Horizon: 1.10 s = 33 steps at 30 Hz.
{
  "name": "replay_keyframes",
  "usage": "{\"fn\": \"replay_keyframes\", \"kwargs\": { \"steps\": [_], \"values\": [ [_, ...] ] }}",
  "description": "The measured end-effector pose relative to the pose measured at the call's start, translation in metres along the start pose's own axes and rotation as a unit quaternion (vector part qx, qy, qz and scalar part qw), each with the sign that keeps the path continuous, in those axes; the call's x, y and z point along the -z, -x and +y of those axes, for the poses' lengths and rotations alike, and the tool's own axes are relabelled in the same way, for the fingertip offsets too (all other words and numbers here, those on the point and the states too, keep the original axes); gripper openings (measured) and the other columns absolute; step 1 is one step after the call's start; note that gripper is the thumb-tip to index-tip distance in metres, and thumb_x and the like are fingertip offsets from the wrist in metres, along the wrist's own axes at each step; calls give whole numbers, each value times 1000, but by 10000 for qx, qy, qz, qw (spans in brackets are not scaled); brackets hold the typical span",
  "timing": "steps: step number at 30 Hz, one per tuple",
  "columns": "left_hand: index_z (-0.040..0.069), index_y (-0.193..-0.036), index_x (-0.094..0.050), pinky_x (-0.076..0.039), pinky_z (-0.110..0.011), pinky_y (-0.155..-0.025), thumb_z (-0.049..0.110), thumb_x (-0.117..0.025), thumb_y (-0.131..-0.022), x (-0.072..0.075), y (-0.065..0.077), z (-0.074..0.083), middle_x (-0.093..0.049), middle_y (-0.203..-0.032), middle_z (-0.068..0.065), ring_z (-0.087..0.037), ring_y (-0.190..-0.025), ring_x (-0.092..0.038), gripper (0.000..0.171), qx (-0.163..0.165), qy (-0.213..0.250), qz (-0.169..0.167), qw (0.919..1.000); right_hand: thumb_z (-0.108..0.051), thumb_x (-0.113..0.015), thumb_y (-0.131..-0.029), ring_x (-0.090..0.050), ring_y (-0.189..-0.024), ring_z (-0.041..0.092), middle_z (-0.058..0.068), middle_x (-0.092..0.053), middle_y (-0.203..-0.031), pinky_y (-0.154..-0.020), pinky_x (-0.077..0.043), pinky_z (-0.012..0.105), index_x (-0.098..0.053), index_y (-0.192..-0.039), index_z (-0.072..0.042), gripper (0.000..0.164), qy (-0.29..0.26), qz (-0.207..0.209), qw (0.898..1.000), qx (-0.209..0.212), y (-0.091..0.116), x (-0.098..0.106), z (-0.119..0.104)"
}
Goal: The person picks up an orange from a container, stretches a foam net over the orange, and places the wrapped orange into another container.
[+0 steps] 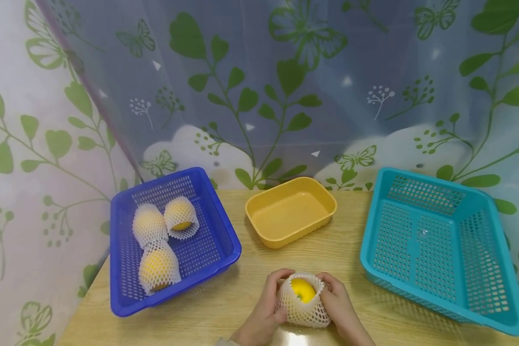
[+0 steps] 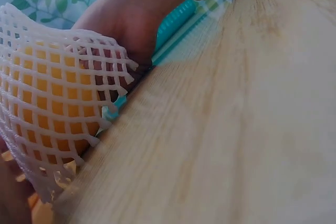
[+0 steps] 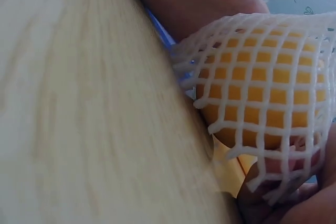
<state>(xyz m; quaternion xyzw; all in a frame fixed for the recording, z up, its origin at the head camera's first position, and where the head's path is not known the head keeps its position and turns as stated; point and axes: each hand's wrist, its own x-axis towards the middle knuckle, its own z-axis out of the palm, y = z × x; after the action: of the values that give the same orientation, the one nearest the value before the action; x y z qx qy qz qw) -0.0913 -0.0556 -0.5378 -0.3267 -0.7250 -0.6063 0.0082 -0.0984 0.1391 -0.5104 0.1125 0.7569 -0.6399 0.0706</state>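
A round yellow fruit (image 1: 302,289) sits in a white foam net (image 1: 306,313) at the table's front. Its top shows through the net's opening, with a small greenish spot. From the left, my left hand (image 1: 264,308) grips the netted fruit, thumb in front and fingers behind. On the other side my right hand (image 1: 340,305) holds the net near its opening, fingers curled over the edge. Both wrist views show the net (image 2: 52,98) stretched around the fruit (image 3: 257,87), its lower edge loose near the table. Some fingertips are hidden behind the net.
A blue basket (image 1: 233,247) at left holds three netted fruits (image 1: 157,266). A yellow tub (image 1: 290,214) stands at the table's back middle, a teal basket (image 1: 432,307) at right. Behind the wooden table (image 1: 207,312) hangs a leaf-patterned curtain (image 1: 259,96).
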Motion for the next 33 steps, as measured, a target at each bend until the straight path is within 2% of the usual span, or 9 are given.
{"fn": "replay_keyframes", "kwargs": {
  "steps": [2, 6, 13, 20, 24, 27, 29, 31, 33],
  "values": [
    [15, -151, -21, -38, -35, -105, 50, -49, -100, -1, 0, 1, -32, -144, -7, -18, -125, -40, 68, 176, -218, -278, 9992, 6, -42, -88, -50, -63, 14, 4, -54, -68, -58, -43, 23, -60, -104, 5, 24, 31, 27, 10000, 60, 0, 0, 1],
    [23, -151, -22, -35, -38, -107, 46, -67, -92, -3, 0, 5, -33, -142, -2, -16, -126, -35, 77, 606, -922, -353, 9933, 5, -48, -89, -53, -66, 15, 5, -57, -70, -60, -45, 24, -62, -105, 4, 21, 223, 192, 9992, 275, 1, -1, 2],
    [19, -150, -24, -40, -36, -104, 50, -75, -84, -6, 1, 4, -38, -137, -2, -14, -122, -38, 89, 762, -1439, -280, 9863, 6, -53, -87, -57, -75, 14, 6, -65, -81, -67, -49, 25, -64, -102, 2, 19, 578, 399, 9952, 680, 0, -2, 7],
    [20, -150, -25, -39, -37, -103, 51, -79, -79, -8, 0, 4, -40, -137, 1, -14, -121, -37, 94, 984, -1432, -257, 9845, 4, -57, -88, -55, -69, 13, 3, -61, -73, -63, -47, 24, -65, -102, 0, 17, 851, 486, 9919, 812, 1, -1, 8],
    [25, -149, -27, -38, -38, -104, 48, -82, -77, -8, 2, 5, -40, -140, 3, -15, -123, -38, 93, 1098, -1099, -156, 9877, 2, -56, -91, -56, -71, 13, 4, -61, -76, -65, -48, 25, -65, -102, 0, 14, 523, 336, 9944, 849, 3, -2, 8],
    [27, -147, -30, -39, -38, -105, 39, -86, -76, -6, 1, 5, -43, -141, 3, -17, -123, -45, 92, 1001, -492, 7, 9938, -4, -51, -98, -59, -82, 12, 5, -65, -89, -75, -50, 24, -66, -103, 0, 16, -209, -108, 9953, 939, 3, -3, 7],
    [26, -146, -32, -40, -37, -105, 31, -88, -75, -6, 0, 4, -46, -141, 2, -19, -124, -49, 91, 875, -72, 206, 9959, -13, -47, -103, -60, -93, 12, 4, -66, -101, -83, -50, 25, -66, -109, -4, 22, -972, -759, 9887, 852, 4, -3, 7],
    [26, -145, -33, -41, -35, -105, 25, -89, -74, -5, 0, 4, -49, -139, 0, -20, -122, -52, 90, 777, 260, 475, 9955, -23, -40, -107, -59, -103, 11, 1, -64, -113, -90, -49, 28, -64, -118, -11, 29, -1708, -1601, 9694, 734, 6, -2, 9],
    [24, -145, -34, -41, -34, -104, 20, -89, -74, -5, -1, 4, -51, -137, -2, -21, -121, -52, 90, 699, 437, 748, 9938, -29, -34, -109, -58, -110, 13, -1, -61, -122, -94, -50, 33, -59, -127, -19, 33, -2322, -2462, 9395, 539, 7, -1, 10]
  ]
}}
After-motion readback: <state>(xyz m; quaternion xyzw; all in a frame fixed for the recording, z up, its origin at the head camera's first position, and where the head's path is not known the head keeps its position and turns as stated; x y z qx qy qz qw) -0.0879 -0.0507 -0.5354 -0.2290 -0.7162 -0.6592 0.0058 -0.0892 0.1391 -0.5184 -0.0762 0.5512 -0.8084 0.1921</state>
